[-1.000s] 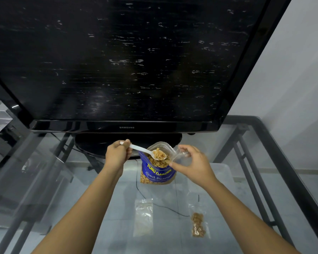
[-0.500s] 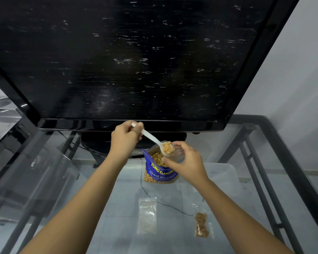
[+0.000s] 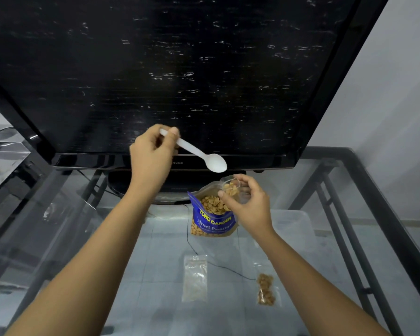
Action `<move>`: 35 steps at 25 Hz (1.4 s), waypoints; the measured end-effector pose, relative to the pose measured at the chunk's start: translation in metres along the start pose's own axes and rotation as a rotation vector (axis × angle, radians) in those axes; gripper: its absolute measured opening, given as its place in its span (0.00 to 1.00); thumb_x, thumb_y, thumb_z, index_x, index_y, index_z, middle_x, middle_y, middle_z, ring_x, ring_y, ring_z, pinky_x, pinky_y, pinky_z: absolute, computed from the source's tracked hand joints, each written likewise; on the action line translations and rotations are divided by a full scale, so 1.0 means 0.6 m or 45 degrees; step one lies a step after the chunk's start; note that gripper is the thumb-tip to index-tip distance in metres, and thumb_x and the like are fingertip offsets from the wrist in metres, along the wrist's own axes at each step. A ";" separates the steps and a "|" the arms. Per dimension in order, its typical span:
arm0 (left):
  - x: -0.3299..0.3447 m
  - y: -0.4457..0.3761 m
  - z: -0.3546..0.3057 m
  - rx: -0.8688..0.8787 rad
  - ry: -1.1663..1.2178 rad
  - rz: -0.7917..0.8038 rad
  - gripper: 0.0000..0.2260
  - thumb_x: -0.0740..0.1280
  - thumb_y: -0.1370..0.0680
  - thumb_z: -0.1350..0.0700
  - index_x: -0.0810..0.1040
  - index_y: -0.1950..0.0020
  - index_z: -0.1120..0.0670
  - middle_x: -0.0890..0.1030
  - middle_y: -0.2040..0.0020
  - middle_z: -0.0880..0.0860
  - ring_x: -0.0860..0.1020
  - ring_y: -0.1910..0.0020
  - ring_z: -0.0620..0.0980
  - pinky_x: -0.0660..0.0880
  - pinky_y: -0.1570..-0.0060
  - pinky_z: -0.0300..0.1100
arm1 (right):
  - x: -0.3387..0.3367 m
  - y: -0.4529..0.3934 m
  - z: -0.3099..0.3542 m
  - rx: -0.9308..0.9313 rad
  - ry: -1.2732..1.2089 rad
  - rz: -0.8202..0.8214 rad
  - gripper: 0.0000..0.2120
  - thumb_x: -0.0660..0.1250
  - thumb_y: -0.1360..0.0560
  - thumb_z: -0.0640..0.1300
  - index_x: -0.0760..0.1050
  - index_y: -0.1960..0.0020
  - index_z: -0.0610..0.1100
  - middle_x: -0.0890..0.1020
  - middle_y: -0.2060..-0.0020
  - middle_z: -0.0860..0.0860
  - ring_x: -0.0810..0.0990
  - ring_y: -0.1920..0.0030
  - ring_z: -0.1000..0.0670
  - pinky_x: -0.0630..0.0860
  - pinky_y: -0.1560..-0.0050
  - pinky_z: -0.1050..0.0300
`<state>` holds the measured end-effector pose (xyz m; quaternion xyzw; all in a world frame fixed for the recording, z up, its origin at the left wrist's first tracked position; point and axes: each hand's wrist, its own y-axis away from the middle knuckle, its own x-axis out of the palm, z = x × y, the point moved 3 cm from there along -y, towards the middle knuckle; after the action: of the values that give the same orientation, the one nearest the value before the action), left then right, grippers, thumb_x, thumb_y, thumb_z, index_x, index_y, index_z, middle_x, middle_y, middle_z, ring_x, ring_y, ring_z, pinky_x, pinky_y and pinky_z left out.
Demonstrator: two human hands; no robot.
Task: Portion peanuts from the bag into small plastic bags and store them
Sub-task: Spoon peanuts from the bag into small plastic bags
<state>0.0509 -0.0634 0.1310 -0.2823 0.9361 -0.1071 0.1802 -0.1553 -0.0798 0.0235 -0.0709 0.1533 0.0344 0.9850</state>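
Note:
A blue peanut bag [image 3: 212, 220] stands open on the glass table, full of peanuts. My right hand [image 3: 249, 206] holds a small clear plastic bag [image 3: 232, 186] just above the blue bag's right rim, with a few peanuts inside it. My left hand [image 3: 152, 154] grips the handle of a white plastic spoon [image 3: 204, 157], raised above the small bag; the spoon's bowl looks empty. On the table nearer to me lie an empty small bag [image 3: 195, 278] and a small bag with peanuts in it [image 3: 266, 289].
A large black television [image 3: 180, 69] on its stand rises right behind the bags. The glass table [image 3: 155, 263] has a dark metal frame [image 3: 364, 190] along its right side. A thin black cable [image 3: 228, 270] runs across the glass. A translucent box [image 3: 291, 224] shows under the glass.
My left hand lifted the spoon up and left, and its peanuts went into the small bag in my right hand. The spoon's bowl is now empty.

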 end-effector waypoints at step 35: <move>0.057 0.038 0.222 -0.984 0.314 0.015 0.07 0.62 0.21 0.56 0.74 0.58 0.57 0.72 0.69 0.52 0.70 0.71 0.46 0.69 0.70 0.38 | -0.029 0.001 -0.024 0.025 0.314 0.163 0.25 0.76 0.36 0.53 0.75 0.42 0.50 0.78 0.52 0.56 0.76 0.53 0.61 0.71 0.57 0.72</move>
<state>0.0665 -0.0773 -0.0068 -0.3090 0.9236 0.2207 -0.0521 -0.1762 -0.0821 0.0153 -0.0551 0.2778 0.0868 0.9551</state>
